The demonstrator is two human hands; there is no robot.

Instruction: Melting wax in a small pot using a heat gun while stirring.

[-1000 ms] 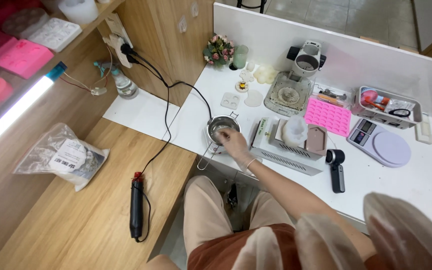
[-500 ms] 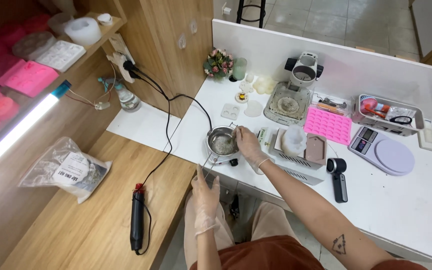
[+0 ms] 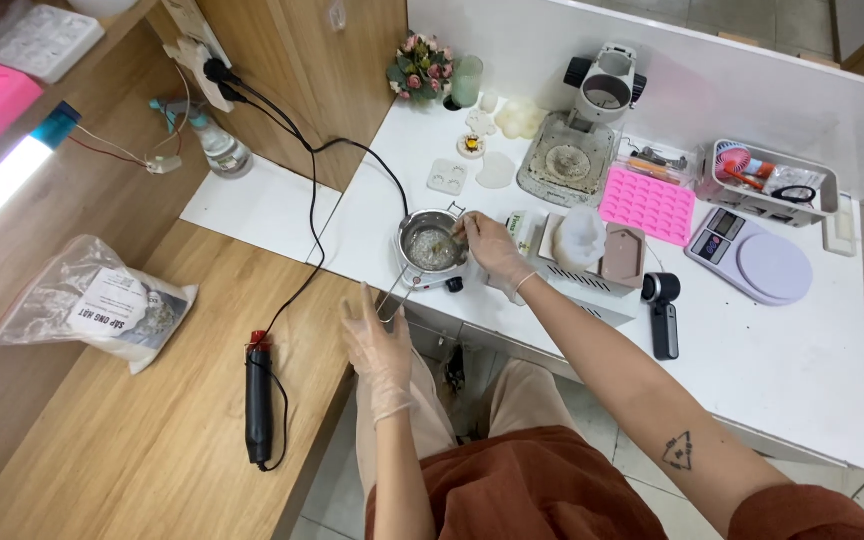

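Small round metal pot (image 3: 432, 243) w/ a long handle sits mid-frame on the white table (image 3: 782, 370), pale melted stuff inside. Right hand (image 3: 490, 250), gloved, is at the pot's right rim, fingers pinched over it, can't tell on what. Left hand (image 3: 377, 345), also gloved, hangs open below the pot handle, fingers spread, holding nothing. Black heat gun (image 3: 258, 402) lies lower left on the wooden bench (image 3: 132, 450).
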